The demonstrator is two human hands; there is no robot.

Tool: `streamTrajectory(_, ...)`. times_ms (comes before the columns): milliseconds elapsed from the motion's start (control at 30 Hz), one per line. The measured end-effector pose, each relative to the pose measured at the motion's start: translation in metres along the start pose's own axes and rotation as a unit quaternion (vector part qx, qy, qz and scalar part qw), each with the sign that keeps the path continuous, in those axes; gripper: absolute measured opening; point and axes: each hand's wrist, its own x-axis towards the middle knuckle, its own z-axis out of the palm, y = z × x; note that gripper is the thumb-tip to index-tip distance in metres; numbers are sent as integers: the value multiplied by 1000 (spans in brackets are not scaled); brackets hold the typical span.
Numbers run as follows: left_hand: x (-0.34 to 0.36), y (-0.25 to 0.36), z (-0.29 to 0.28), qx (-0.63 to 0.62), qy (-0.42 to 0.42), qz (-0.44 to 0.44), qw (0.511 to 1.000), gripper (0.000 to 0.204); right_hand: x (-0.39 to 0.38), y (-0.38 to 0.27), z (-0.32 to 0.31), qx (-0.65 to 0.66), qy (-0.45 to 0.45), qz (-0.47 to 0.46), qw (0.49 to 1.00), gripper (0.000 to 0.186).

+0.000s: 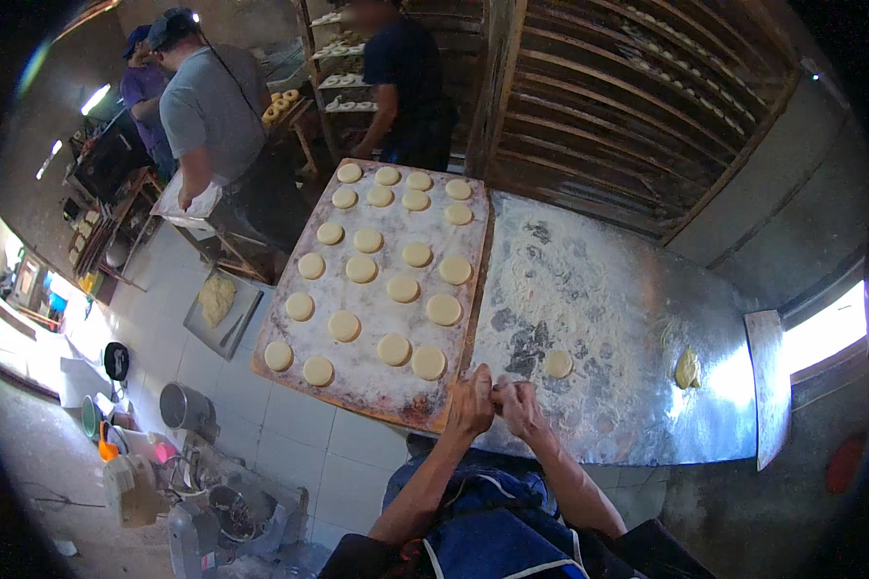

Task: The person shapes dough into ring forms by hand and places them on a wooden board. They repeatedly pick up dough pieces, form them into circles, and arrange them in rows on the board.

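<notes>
My left hand (472,402) and my right hand (521,409) meet close together near the front edge of the metal table, fingers closed. What they hold, if anything, is hidden between the fingers. Just beyond my right hand a round dough piece (558,364) lies flat on the floured metal table (637,289). To the left of my hands, a floured wooden board (396,381) carries several round dough discs (344,325) in loose rows. A small irregular lump of dough (687,369) sits farther right on the metal.
A tray (224,333) with a dough mass stands at the left, low down. Wooden racks (589,116) line the far wall. Beyond the board are a person in dark clothes (407,82) and a person in grey (212,116). A mixer-like machine (232,516) stands at lower left.
</notes>
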Motion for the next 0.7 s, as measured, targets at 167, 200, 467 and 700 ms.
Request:
streamTrajectory(167,-6,-8,-25,-406,39,-83,909,38,-3,-8,15,37,-29,35,998,46)
streamTrajectory(200,-7,-8,-29,-512,30,-98,853,39,-4,-7,20,96,-15,17,995,47)
streamTrajectory(467,-5,-1,-60,-703,28,-132,698,36,-13,20,51,23,40,-23,999,36)
streamTrajectory(700,-6,10,-79,-474,-39,-41,879,41,-12,-23,60,-63,-87,-51,993,47)
